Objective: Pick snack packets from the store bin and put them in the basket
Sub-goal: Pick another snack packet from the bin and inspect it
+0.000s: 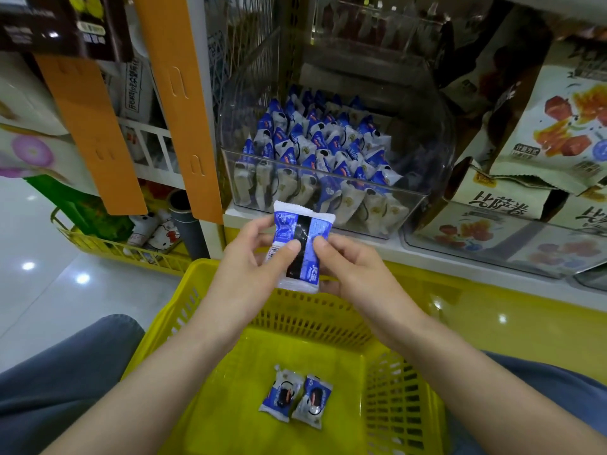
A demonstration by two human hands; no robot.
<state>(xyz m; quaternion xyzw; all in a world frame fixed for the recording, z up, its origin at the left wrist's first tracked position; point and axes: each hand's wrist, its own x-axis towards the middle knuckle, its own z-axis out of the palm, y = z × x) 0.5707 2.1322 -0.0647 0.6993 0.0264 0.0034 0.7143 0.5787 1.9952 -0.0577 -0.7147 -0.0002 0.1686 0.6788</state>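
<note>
A blue-and-white snack packet (300, 238) is held upright between both hands, above the far rim of the yellow basket (210, 326). My left hand (253, 257) pinches its left side with the thumb on the front. My right hand (345, 261) pinches its right side the same way. Two like packets (295, 397) lie side by side on the basket floor. Behind the held packet stands the clear store bin (407, 205), filled with several rows of the same packets (315, 149).
Large printed snack bags (555, 133) fill the bins to the right. Orange card strips (184, 103) hang at the left of the shelf post. A low yellow wire rack (115, 247) with small items stands on the tiled floor at left. My knees flank the basket.
</note>
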